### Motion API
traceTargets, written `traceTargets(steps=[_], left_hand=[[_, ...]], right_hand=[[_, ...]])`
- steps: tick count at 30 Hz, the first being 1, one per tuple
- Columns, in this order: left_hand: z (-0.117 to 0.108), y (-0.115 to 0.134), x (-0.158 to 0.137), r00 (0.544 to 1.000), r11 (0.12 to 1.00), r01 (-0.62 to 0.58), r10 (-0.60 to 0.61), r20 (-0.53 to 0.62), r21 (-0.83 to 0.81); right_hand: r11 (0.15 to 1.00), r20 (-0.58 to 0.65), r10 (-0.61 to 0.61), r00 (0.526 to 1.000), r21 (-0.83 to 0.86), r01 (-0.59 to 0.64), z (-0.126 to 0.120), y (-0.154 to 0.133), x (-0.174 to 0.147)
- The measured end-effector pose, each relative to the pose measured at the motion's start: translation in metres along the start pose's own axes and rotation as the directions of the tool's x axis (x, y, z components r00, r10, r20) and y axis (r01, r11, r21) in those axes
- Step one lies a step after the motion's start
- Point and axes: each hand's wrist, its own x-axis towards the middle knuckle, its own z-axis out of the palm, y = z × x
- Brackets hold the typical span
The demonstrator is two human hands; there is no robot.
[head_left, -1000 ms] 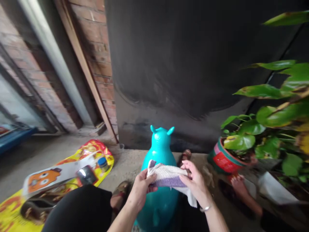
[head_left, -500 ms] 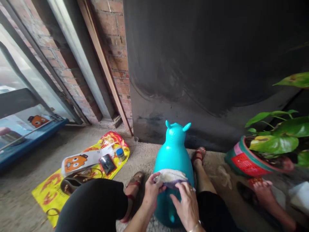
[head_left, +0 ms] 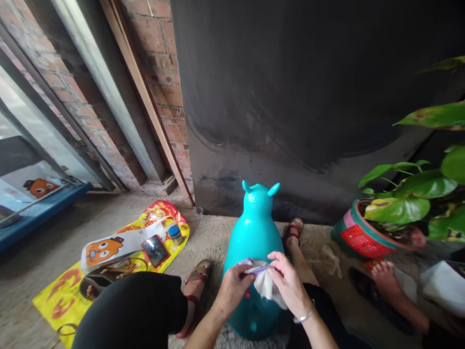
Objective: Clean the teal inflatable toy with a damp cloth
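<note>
A small white cloth piece with a purple edge [head_left: 266,283] is stretched between my two hands. My left hand [head_left: 233,287] pinches its left end, and my right hand [head_left: 286,279], with a silver bangle at the wrist, pinches the right part by the edge. White fabric hangs below the fingers. Beneath and behind it, a turquoise inflatable animal toy [head_left: 255,237] with two ears stands on the floor between my legs. I cannot make out what kind of cloth article it is.
On the left, a yellow plastic sheet [head_left: 51,295] bears a paper bag [head_left: 105,249], a phone [head_left: 155,250], a blue-lidded jar [head_left: 175,234] and a dark bag [head_left: 98,283]. A potted plant [head_left: 368,232] stands at right, near another person's bare foot [head_left: 387,281]. A dark panel [head_left: 290,97] rises ahead.
My right hand has moved up and now pinches the cloth's edge. The cloth has turned, its white part now hanging down. The view has shifted slightly right.
</note>
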Motion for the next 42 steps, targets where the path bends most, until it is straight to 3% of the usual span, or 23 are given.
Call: traceTargets(steps=[3, 6, 8, 11, 14, 16, 19, 22, 25, 28, 30, 32, 34, 37, 42], left_hand=[[-0.008, 0.008, 0.000, 0.996, 0.987, -0.049, 0.059, -0.062, 0.155], [-0.019, 0.012, 0.001, 0.974, 0.949, -0.181, 0.209, -0.087, 0.256], [-0.023, 0.010, 0.001, 0.969, 0.941, -0.208, 0.235, -0.073, 0.266], [-0.022, 0.006, 0.000, 0.986, 0.966, -0.158, 0.166, -0.027, 0.203], [-0.015, 0.002, -0.002, 0.992, 0.982, -0.122, 0.116, 0.053, 0.145], [-0.012, 0.000, -0.002, 0.990, 0.994, -0.091, 0.083, 0.117, 0.065], [-0.010, -0.001, -0.003, 0.983, 0.997, -0.061, 0.067, 0.172, -0.044], [-0.012, -0.001, -0.003, 0.977, 0.995, -0.045, 0.063, 0.205, -0.093], [-0.017, 0.003, -0.005, 0.968, 0.993, 0.015, 0.014, 0.250, -0.114], [-0.025, 0.010, -0.008, 0.952, 1.000, 0.000, 0.009, 0.306, -0.030], [-0.028, 0.015, -0.009, 0.951, 0.988, -0.098, 0.057, 0.304, 0.123], [-0.028, 0.019, -0.008, 0.957, 0.929, -0.201, 0.119, 0.266, 0.311], [-0.025, 0.021, -0.005, 0.958, 0.859, -0.259, 0.170, 0.232, 0.442], [-0.023, 0.024, 0.001, 0.961, 0.785, -0.276, 0.220, 0.167, 0.554], [-0.037, 0.035, 0.005, 0.940, 0.680, -0.294, 0.334, 0.073, 0.671]], right_hand=[[1.000, 0.080, 0.014, 0.997, -0.017, -0.013, -0.008, -0.014, 0.000], [0.977, 0.118, -0.027, 0.993, -0.209, 0.051, -0.001, -0.018, -0.005], [0.898, 0.109, -0.092, 0.990, -0.420, 0.130, 0.008, -0.018, -0.010], [0.713, 0.051, -0.230, 0.972, -0.671, 0.204, 0.020, -0.015, -0.015], [0.558, -0.011, -0.421, 0.907, -0.791, 0.249, 0.027, -0.008, -0.016], [0.521, -0.048, -0.506, 0.861, -0.813, 0.260, 0.031, -0.002, -0.016], [0.599, -0.056, -0.451, 0.891, -0.759, 0.255, 0.037, 0.006, -0.018], [0.736, 0.059, -0.335, 0.940, -0.607, 0.301, 0.038, 0.011, -0.018], [0.841, 0.159, -0.262, 0.952, -0.447, 0.306, 0.029, 0.013, -0.016], [0.933, 0.134, -0.176, 0.975, -0.293, 0.208, 0.009, 0.008, -0.013], [0.966, 0.078, -0.125, 0.989, -0.217, 0.139, -0.007, -0.001, -0.012], [0.961, 0.039, -0.154, 0.987, -0.227, 0.159, -0.020, -0.013, -0.009], [0.919, 0.052, -0.250, 0.967, -0.303, 0.254, -0.027, -0.026, -0.005], [0.849, 0.091, -0.357, 0.930, -0.383, 0.364, -0.031, -0.044, 0.000], [0.815, 0.051, -0.458, 0.887, -0.376, 0.442, -0.037, -0.065, 0.001]])
